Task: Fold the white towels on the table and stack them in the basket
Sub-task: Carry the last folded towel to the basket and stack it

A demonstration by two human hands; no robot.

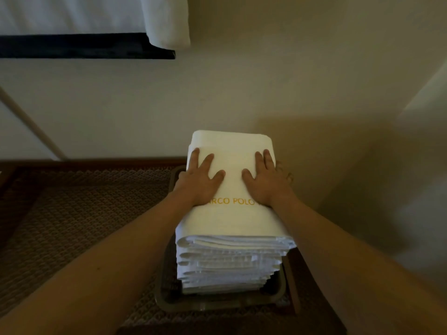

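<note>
A tall stack of folded white towels (pixel 229 262) stands in a dark brown basket (pixel 217 303) on the table. The top towel (pixel 232 218) bears yellow lettering near its front edge. My left hand (pixel 200 177) lies flat on the left part of the top towel, fingers straight and spread. My right hand (pixel 266 180) lies flat on its right part in the same way. Both palms press down on the towel; neither hand curls around anything.
The basket sits on a dark woven table surface (pixel 79 226) with a wooden rim (pixel 92 163). Pale carpet (pixel 242 93) lies beyond. A bed with white linen (pixel 167 20) and a dark base (pixel 84 47) is at the top left.
</note>
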